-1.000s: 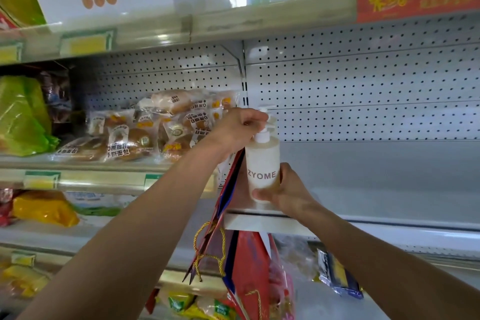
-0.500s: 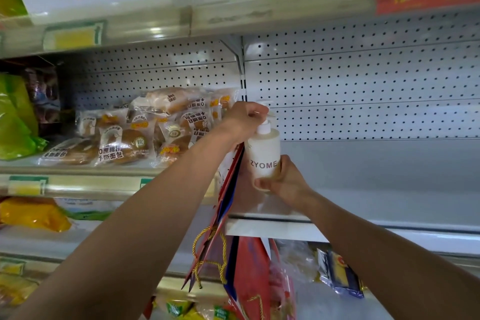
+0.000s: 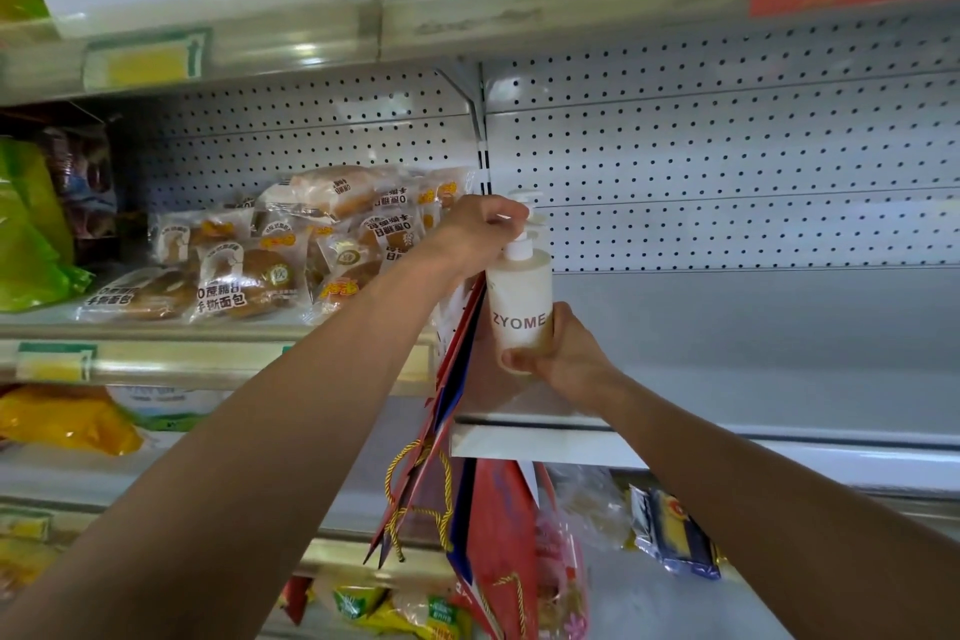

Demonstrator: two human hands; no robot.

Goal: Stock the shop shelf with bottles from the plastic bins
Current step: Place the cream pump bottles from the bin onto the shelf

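Observation:
A cream pump bottle [image 3: 519, 296] lettered ZYOME stands upright at the left end of the bare grey shelf [image 3: 753, 395]. My right hand [image 3: 563, 353] grips its lower body from the right, thumb across the front near the base. My left hand [image 3: 480, 231] curls around the white pump head at the top. The bottle's base is hidden behind my right hand, so I cannot tell whether it touches the shelf. No plastic bins are in view.
Wrapped bread packs [image 3: 270, 255] fill the shelf section to the left. Red gift bags [image 3: 483, 525] hang below the shelf edge between my arms. A perforated back panel [image 3: 727, 172] rises behind. Boxes sit on the shelf above [image 3: 519, 16]; snack packets [image 3: 670, 535] lie below.
Both hands and the bottle have kept the same grip. The bottle has shifted slightly up in view as my head moved; no clear motion relative to the shelf.

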